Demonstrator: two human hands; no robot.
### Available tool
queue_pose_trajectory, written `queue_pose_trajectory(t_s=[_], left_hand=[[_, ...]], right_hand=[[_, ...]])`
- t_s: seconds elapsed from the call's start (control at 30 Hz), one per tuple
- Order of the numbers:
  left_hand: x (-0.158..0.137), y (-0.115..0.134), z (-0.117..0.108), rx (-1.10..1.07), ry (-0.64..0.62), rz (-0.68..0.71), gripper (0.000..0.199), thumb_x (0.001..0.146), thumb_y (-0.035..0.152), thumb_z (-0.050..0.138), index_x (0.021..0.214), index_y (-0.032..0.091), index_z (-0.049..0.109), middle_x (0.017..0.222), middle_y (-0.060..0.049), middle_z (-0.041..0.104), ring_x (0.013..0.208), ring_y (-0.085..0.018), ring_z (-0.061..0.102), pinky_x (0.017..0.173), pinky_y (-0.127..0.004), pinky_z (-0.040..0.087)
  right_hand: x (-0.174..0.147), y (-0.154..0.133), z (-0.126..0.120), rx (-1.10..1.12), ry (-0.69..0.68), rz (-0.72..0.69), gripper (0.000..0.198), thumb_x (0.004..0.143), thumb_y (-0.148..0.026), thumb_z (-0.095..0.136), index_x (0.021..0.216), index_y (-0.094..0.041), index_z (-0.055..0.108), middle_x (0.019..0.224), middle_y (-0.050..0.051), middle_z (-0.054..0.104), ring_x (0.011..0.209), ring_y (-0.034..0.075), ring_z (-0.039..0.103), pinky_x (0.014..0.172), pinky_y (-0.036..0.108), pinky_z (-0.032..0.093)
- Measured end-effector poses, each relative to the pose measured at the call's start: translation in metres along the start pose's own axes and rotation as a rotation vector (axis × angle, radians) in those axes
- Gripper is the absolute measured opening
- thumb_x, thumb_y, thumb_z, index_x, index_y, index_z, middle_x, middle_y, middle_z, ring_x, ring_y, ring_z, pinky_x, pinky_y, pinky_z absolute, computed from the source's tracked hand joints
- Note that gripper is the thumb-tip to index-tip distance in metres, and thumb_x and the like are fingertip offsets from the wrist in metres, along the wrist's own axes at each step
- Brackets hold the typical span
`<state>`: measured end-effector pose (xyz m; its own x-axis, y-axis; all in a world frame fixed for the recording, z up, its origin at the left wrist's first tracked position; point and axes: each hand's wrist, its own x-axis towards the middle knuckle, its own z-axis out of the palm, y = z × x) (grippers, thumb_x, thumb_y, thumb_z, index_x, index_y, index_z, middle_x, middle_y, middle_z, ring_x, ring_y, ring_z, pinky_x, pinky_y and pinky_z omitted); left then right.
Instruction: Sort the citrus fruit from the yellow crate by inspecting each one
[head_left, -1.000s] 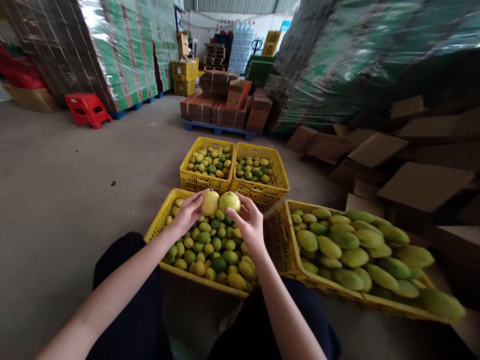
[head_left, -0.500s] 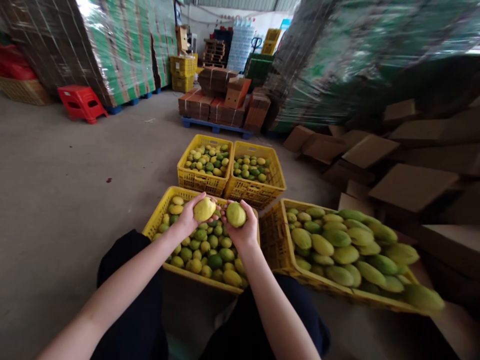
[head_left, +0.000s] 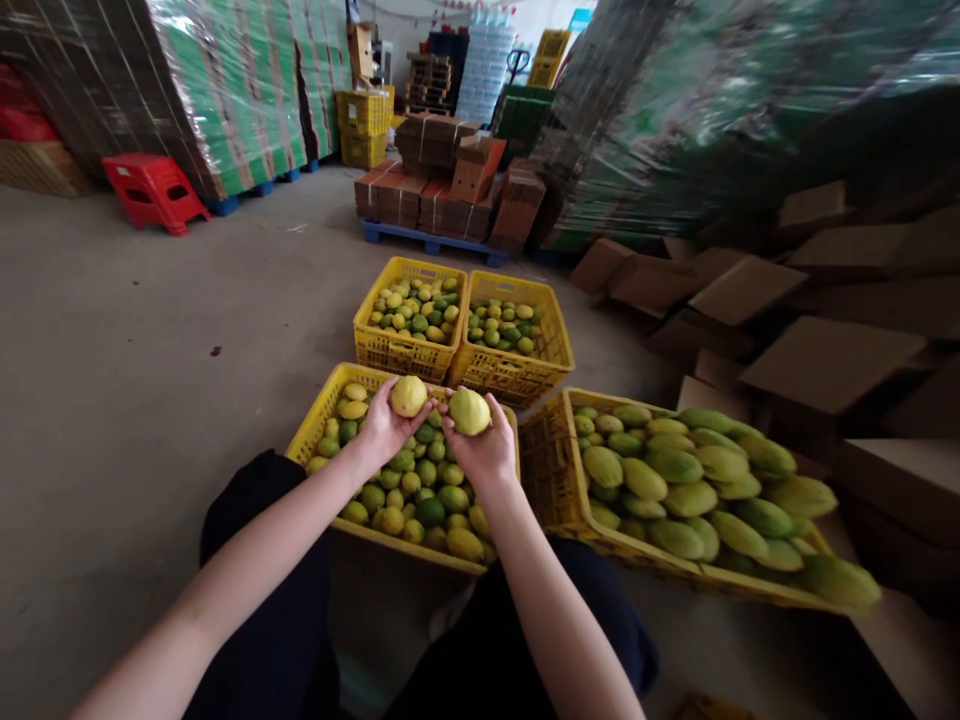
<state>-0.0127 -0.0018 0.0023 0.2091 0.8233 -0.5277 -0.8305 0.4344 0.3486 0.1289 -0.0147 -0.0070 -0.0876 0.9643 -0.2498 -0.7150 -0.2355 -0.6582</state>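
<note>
In my left hand (head_left: 386,425) rests a round yellow fruit (head_left: 409,396), my fingers curled beneath and around it. A slightly lobed, pale yellow-green fruit (head_left: 469,411) sits in my right hand (head_left: 484,450), cupped by the palm and fingers. Both hands are side by side with their fingertips close together, above a yellow plastic crate (head_left: 307,440). That crate holds many small green and yellow fruits (head_left: 430,510), partly hidden by my hands and forearms. To the right, another yellow crate (head_left: 551,470) is heaped with larger-looking, elongated green-yellow fruits (head_left: 690,495).
Two more yellow crates (head_left: 405,352) of fruit stand just beyond. Loose cardboard boxes (head_left: 832,360) lie at the right. Flattened cartons (head_left: 450,215) sit on a blue pallet (head_left: 431,243) ahead. A red stool (head_left: 154,192) and wrapped stacks (head_left: 232,100) are at the left.
Both hands have risen slightly in view with their fruits. The fruit in my right hand is turned and shows a paler side. The scene has shifted a little as my head moved.
</note>
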Motion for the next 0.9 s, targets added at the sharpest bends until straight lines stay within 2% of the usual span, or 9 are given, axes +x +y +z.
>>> queue_pose_trajectory(t_s=[0.1,0.2,0.3,0.4,0.5,0.57,0.7,0.8,0.9], left_hand=[[-0.003,0.001,-0.002,0.097,-0.167,-0.043,0.037,0.098,0.035,0.040,0.108,0.009,0.064,0.070,-0.008,0.069,0.051,-0.014,0.062,0.046,-0.021,0.051],[-0.011,-0.003,-0.003,0.080,-0.299,-0.051,0.033,0.095,0.035,0.045,0.102,0.012,0.067,0.073,-0.008,0.069,0.060,-0.017,0.066,0.053,-0.025,0.055],[-0.020,-0.007,-0.001,-0.014,-0.295,-0.030,0.027,0.094,0.030,0.046,0.093,0.015,0.069,0.077,-0.007,0.072,0.069,-0.017,0.069,0.061,-0.027,0.058],[-0.024,-0.008,-0.003,-0.017,-0.272,-0.060,0.035,0.095,0.031,0.043,0.078,0.013,0.068,0.071,-0.008,0.072,0.061,-0.018,0.069,0.058,-0.029,0.057],[-0.021,-0.005,-0.008,0.057,-0.350,-0.113,0.041,0.094,0.034,0.044,0.074,0.010,0.070,0.066,-0.009,0.071,0.055,-0.020,0.068,0.053,-0.030,0.055],[-0.019,-0.003,-0.012,0.109,-0.424,-0.132,0.045,0.094,0.034,0.044,0.067,0.009,0.070,0.065,-0.010,0.070,0.054,-0.021,0.068,0.051,-0.030,0.054],[-0.019,-0.001,-0.013,0.179,-0.501,-0.134,0.054,0.095,0.037,0.040,0.056,0.010,0.066,0.059,-0.008,0.065,0.048,-0.021,0.066,0.048,-0.031,0.053],[-0.023,-0.001,-0.010,0.177,-0.475,-0.153,0.055,0.095,0.038,0.038,0.054,0.012,0.064,0.057,-0.008,0.063,0.047,-0.019,0.064,0.048,-0.031,0.052],[-0.025,-0.001,-0.006,0.085,-0.384,-0.151,0.050,0.095,0.035,0.038,0.059,0.013,0.064,0.062,-0.008,0.066,0.051,-0.019,0.065,0.050,-0.030,0.054]], right_hand=[[-0.002,-0.002,-0.001,-0.009,-0.073,0.034,0.025,0.074,-0.044,0.062,0.084,-0.022,0.067,0.080,0.004,0.071,0.057,0.015,0.057,0.044,0.025,0.044],[-0.006,-0.002,0.001,0.034,-0.082,-0.003,0.020,0.073,-0.042,0.063,0.078,-0.023,0.066,0.074,0.002,0.067,0.056,0.014,0.056,0.044,0.023,0.044],[-0.009,-0.001,0.002,0.070,-0.057,-0.027,0.021,0.074,-0.044,0.063,0.072,-0.023,0.063,0.073,0.001,0.066,0.058,0.014,0.056,0.047,0.024,0.045],[-0.013,-0.001,0.003,0.073,-0.092,0.013,0.026,0.078,-0.047,0.059,0.071,-0.023,0.062,0.077,0.002,0.067,0.056,0.014,0.054,0.045,0.025,0.043],[-0.015,-0.002,0.003,0.069,-0.223,0.037,0.016,0.076,-0.039,0.061,0.076,-0.023,0.061,0.078,0.000,0.067,0.053,0.012,0.053,0.043,0.023,0.042],[-0.016,-0.002,0.001,0.078,-0.333,0.023,0.013,0.074,-0.035,0.062,0.072,-0.022,0.060,0.074,-0.001,0.066,0.049,0.011,0.052,0.039,0.022,0.039],[-0.016,-0.001,-0.004,0.075,-0.467,0.011,0.031,0.080,-0.043,0.057,0.057,-0.022,0.052,0.060,-0.002,0.059,0.044,0.013,0.048,0.035,0.023,0.037],[-0.018,-0.002,-0.005,0.075,-0.464,0.043,0.044,0.085,-0.050,0.050,0.052,-0.022,0.048,0.055,-0.001,0.054,0.044,0.013,0.047,0.036,0.023,0.039],[-0.019,-0.003,0.001,0.164,-0.333,0.075,0.042,0.089,-0.050,0.045,0.060,-0.021,0.054,0.061,0.001,0.059,0.049,0.013,0.052,0.040,0.023,0.043]])
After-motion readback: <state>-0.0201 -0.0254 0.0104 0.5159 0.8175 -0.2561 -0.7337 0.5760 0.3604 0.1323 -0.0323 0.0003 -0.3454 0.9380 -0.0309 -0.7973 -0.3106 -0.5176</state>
